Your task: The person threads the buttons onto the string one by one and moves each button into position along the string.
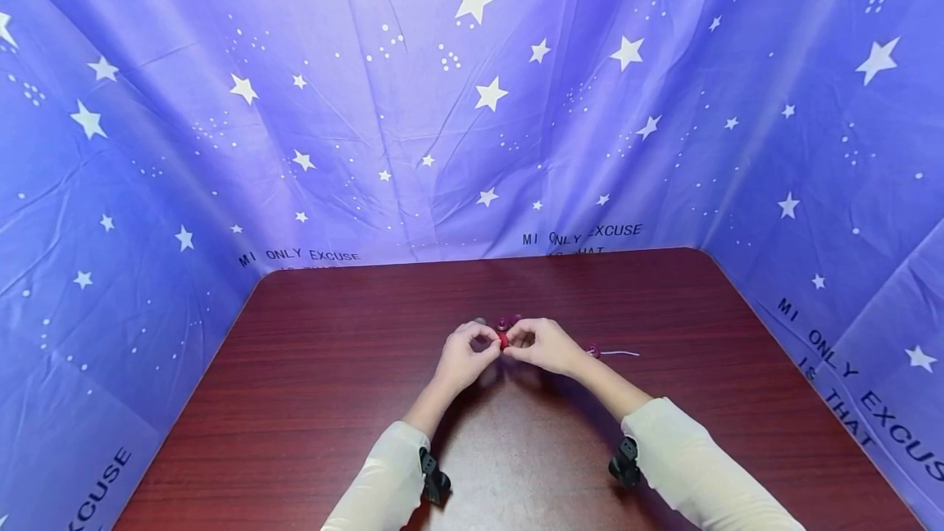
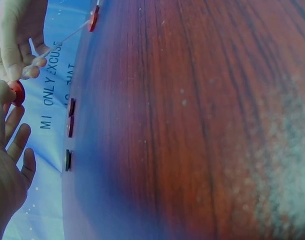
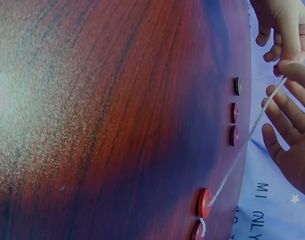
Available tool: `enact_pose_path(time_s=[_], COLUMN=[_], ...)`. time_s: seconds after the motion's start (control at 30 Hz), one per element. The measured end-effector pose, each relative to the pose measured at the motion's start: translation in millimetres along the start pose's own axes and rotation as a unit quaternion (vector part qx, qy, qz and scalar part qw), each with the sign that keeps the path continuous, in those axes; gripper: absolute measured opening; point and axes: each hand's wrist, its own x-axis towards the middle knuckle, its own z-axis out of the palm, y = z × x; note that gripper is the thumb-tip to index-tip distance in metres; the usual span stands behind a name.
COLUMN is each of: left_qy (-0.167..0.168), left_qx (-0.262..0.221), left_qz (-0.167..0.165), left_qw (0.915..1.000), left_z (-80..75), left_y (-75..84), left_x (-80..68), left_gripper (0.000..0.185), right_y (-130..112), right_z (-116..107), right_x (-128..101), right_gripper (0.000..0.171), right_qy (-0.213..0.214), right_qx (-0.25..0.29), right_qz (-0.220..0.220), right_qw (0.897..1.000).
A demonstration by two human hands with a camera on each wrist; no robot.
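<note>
A: What is hidden or hard to make out?

B: In the head view the red button [image 1: 503,340] is mostly covered by fingertips; only a sliver shows between the two hands. The string [image 3: 245,145] is too thin to follow there except for a pale tail at 3 o'clock of the right hand. The hole of the button cannot be made out in any view.

A: Hand states?

B: Left hand [image 1: 463,357] pinches the red button between thumb and forefinger, other fingers loosely spread in the left wrist view. Right hand [image 1: 544,346] pinches the string end right at the button. The string runs taut from the right hand's fingers down to a red button on the table [image 3: 204,202], already threaded, with another one [image 3: 196,231] just beside it, cut off by the frame edge.

A: Surface and room?

B: Dark reddish wood-grain table [image 1: 310,400]. Blue star-printed cloth [image 1: 369,121] hangs on three sides. Three loose dark buttons [image 3: 234,113] lie in a row at 12 o'clock of the hands.

A: Edges, open room?

B: Hands sit near table centre, well apart from every edge. Bare tabletop at 9 and 3 o'clock; the cloth meets the far edge at 12 o'clock.
</note>
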Motion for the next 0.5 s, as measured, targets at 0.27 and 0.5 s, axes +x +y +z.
enact_pose_path(time_s=[0.27,0.5], left_qy=[0.008,0.008], left_qx=[-0.017,-0.014], left_qz=[0.009,0.020], left_qw=[0.9998,0.9997], left_z=[-0.4,-2.7], left_y=[-2.2,-2.4], left_x=[-1.1,-1.4], left_gripper=[0.003,0.003], right_y=[-0.3,-3.0], right_z=[2.4,1.7], right_x=[1.3,2.8], right_gripper=[0.020,0.031], right_qy=[0.017,0.011], right_qx=[-0.038,-0.060], right_qz=[-0.021,-0.043], right_qw=[0.999,0.997])
